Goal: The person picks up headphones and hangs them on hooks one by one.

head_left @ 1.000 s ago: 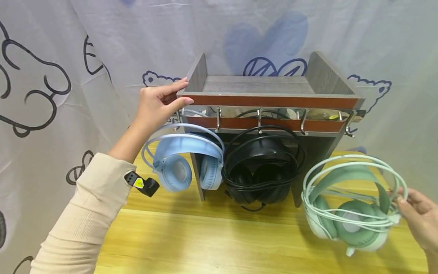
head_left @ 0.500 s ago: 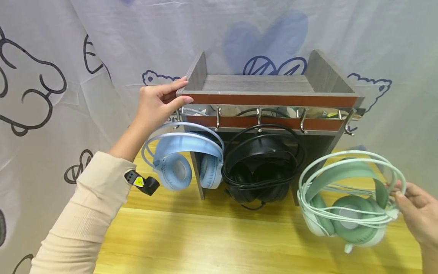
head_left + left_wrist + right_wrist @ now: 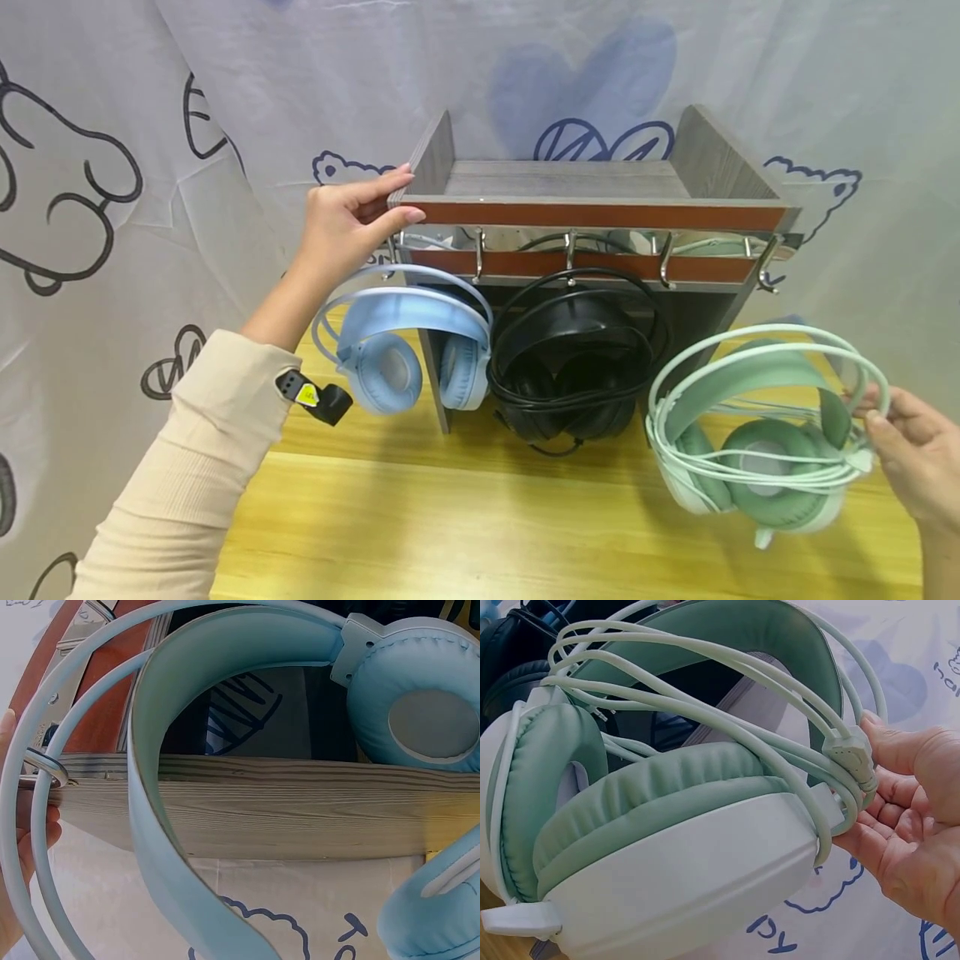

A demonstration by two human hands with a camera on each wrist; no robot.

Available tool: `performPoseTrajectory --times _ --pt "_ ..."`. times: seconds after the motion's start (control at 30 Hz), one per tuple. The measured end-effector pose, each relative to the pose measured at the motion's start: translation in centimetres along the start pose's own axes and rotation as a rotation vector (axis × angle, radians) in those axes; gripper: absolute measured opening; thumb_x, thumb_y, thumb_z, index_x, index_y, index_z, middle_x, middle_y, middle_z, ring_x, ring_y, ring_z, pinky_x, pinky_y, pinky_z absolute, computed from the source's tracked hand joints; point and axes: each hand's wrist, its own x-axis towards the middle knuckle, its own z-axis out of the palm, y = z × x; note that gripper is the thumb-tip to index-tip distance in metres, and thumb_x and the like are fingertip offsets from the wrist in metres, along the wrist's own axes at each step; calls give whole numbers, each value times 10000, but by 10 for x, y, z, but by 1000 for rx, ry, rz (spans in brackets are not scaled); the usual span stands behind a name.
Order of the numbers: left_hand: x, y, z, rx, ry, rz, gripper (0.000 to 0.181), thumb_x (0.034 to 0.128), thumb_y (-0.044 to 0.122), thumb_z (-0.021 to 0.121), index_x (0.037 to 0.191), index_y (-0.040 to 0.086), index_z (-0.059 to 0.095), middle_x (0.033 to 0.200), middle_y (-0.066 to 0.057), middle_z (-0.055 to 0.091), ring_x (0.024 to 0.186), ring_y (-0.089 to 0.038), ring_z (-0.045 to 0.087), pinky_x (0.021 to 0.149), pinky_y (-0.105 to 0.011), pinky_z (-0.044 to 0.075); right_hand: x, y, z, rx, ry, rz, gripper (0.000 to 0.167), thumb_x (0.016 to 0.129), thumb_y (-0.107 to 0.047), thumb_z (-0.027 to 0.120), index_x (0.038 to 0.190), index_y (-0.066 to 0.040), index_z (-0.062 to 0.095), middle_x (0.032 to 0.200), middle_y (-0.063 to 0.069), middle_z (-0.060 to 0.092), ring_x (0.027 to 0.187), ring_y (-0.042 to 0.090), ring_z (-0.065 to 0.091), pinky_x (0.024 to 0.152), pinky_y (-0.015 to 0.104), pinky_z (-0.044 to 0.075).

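Observation:
At the right of the head view my right hand [image 3: 918, 450] pinches the side of a mint green headset [image 3: 768, 458] by its band. Its cable is looped around it, and it hangs in the air in front of the rack. In the right wrist view thumb and fingers [image 3: 922, 817] close on the band end near the cable plug [image 3: 851, 757]. My left hand [image 3: 348, 221] grips the upper left corner of a grey wooden rack [image 3: 555, 179] with a red-brown front. A light blue headset [image 3: 412, 317] hangs from the leftmost hook, its bands over the hook [image 3: 49, 765].
A black headset [image 3: 577, 350] with wrapped cable hangs at the rack's middle hook. Metal hooks [image 3: 666, 262] line the rack's front, one at the right end [image 3: 765, 265]. Below lies a yellow wooden table [image 3: 480, 533]; behind hangs a patterned cloth [image 3: 262, 108].
The mint green headset has moved slightly up and to the left with my right hand. My left hand stays on the rack corner.

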Motion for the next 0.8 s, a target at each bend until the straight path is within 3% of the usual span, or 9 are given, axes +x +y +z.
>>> performPoseTrajectory --times 0.07,0.33,0.43,0.57,0.8 --pt "1 0 0 1 0 -1 366 783 94 724 1130 3 650 1184 -106 635 883 164 594 735 -69 507 1 0 0 7 -9 -1 388 891 236 192 1149 194 479 1098 235 633 1057 242 626 900 236 515" --pt "2 -1 1 -7 -1 -1 366 781 98 726 1128 8 653 1185 -100 635 937 -15 658 746 -82 513 3 1 1 43 -2 -23 380 887 234 189 1131 207 479 1091 256 629 1054 264 622 912 255 509" --pt "1 -2 1 -15 1 2 368 780 94 727 1128 3 651 1184 -103 635 935 24 648 751 -87 514 6 0 2 65 0 -23 403 879 238 160 1128 212 475 1096 268 625 1057 277 623 916 266 512" --pt "0 -2 1 -11 3 7 371 777 90 728 1128 1 650 1184 -104 635 887 167 592 736 -72 509 10 -2 5 87 -1 -13 457 867 239 103 1130 209 476 1095 268 632 1048 281 633 902 273 523" --pt "0 -3 0 -7 3 8 380 770 90 732 1129 -2 649 1185 -108 633 878 180 584 722 -66 507 18 -4 7 88 0 -7 485 864 227 88 1135 195 490 1084 242 642 1035 254 638 890 254 524"
